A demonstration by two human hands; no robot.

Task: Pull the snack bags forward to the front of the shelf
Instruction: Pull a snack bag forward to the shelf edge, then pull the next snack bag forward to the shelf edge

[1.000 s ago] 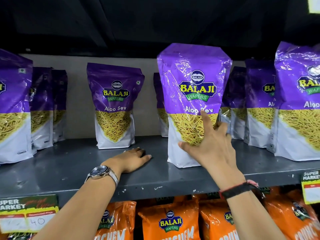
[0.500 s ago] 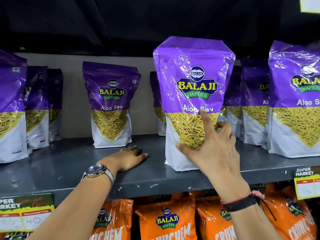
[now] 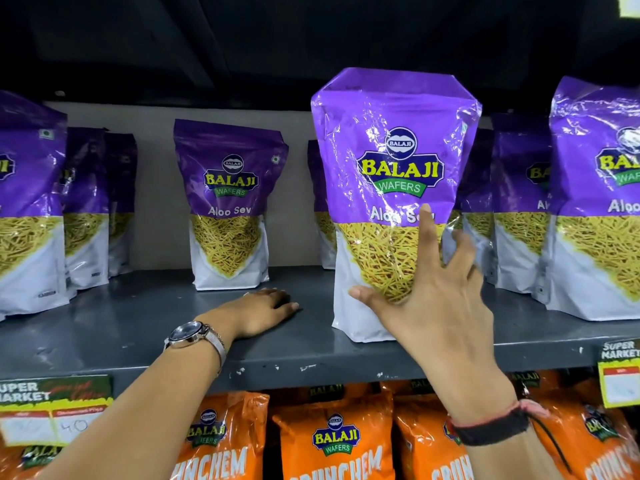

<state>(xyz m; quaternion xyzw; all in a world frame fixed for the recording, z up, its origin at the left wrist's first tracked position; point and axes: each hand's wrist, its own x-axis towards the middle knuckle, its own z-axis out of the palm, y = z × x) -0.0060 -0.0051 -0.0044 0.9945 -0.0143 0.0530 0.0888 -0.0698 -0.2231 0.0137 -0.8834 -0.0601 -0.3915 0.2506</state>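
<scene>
A purple Balaji Aloo Sev bag (image 3: pixel 391 161) stands upright near the front edge of the grey shelf (image 3: pixel 145 327). My right hand (image 3: pixel 436 299) is spread against its lower front, thumb and index finger touching it and the other fingers splayed off its right side. My left hand (image 3: pixel 263 311) lies flat, palm down, on the bare shelf left of that bag and holds nothing. Another Aloo Sev bag (image 3: pixel 228 206) stands further back, behind my left hand. One more bag (image 3: pixel 320 206) is partly hidden behind the front one.
More purple bags stand at the left (image 3: pixel 27 209) and right (image 3: pixel 599 202), some in rows going back. Orange Balaji bags (image 3: pixel 336 441) fill the shelf below. Price labels (image 3: pixel 52 407) hang on the shelf's front lip. A dark shelf lies overhead.
The held bag has come forward toward the shelf's front edge. My right hand's fingers have spread wider off its right side. My left hand has stayed flat on the shelf.
</scene>
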